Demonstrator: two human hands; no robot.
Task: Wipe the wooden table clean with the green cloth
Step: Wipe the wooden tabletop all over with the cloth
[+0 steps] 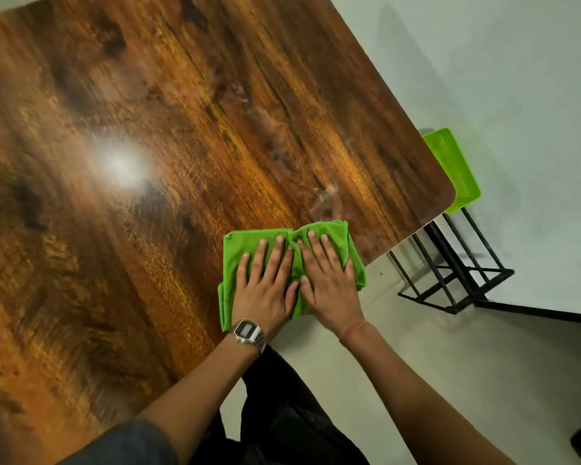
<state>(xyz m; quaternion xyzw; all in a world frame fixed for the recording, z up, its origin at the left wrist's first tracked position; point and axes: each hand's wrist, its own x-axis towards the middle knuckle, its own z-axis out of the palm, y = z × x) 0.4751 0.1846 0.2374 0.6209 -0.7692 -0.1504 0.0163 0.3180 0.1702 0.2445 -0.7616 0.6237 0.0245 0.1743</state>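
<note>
A bunched green cloth (239,245) lies on the wooden table (148,162) close to its near right edge. My left hand (265,283), with a metal watch on the wrist, presses flat on the cloth's left half, fingers straight and spread. My right hand (326,283) presses flat on the right half beside it, the two thumbs almost touching. Pale smears (326,199) streak the tabletop just beyond the cloth and further up toward the far edge.
A bright green plastic chair (453,166) on a black metal frame (457,280) stands past the table's right corner. Pale floor lies to the right. My dark trousers (282,414) are below the table edge. A lamp glare (121,162) shines on the tabletop.
</note>
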